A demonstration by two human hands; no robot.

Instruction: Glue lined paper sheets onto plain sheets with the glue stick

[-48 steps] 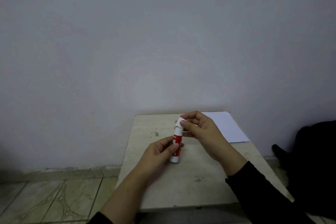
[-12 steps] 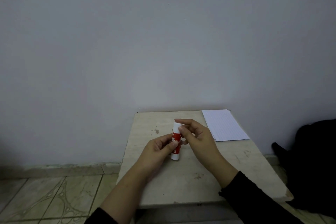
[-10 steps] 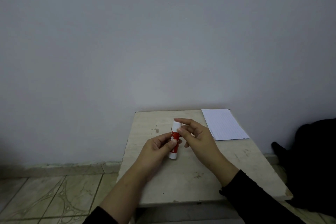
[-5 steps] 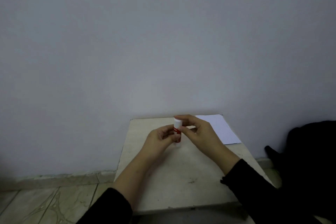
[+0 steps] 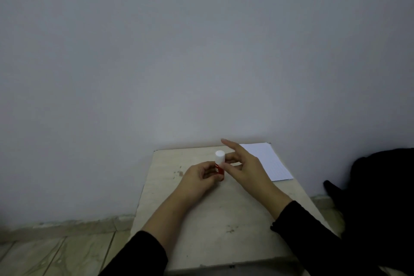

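Red-and-white plastic glue stick (image 5: 219, 165) stands upright over the pale worn stone table (image 5: 215, 226), pinched in the curled left hand (image 5: 198, 178). Right hand (image 5: 243, 169) hovers beside it, fingers spread, gripping nothing. To uncap well, steady the smooth barrel and pull straight. Thin lined paper sheet (image 5: 267, 161) lies flat at the far right corner.

This looks like a plain room in a home, sparsely furnished — a bare, unmarked grey wall (image 5: 201, 51) fills most of the view and meets a floor of worn, veined beige tiles (image 5: 56, 255) with a matching tile skirting (image 5: 78, 224). A small, scuffed pale table (image 5: 215, 231) stands pushed against the wall, and something dark — its kind cannot be told — lies on the floor (image 5: 380, 186) to the right.
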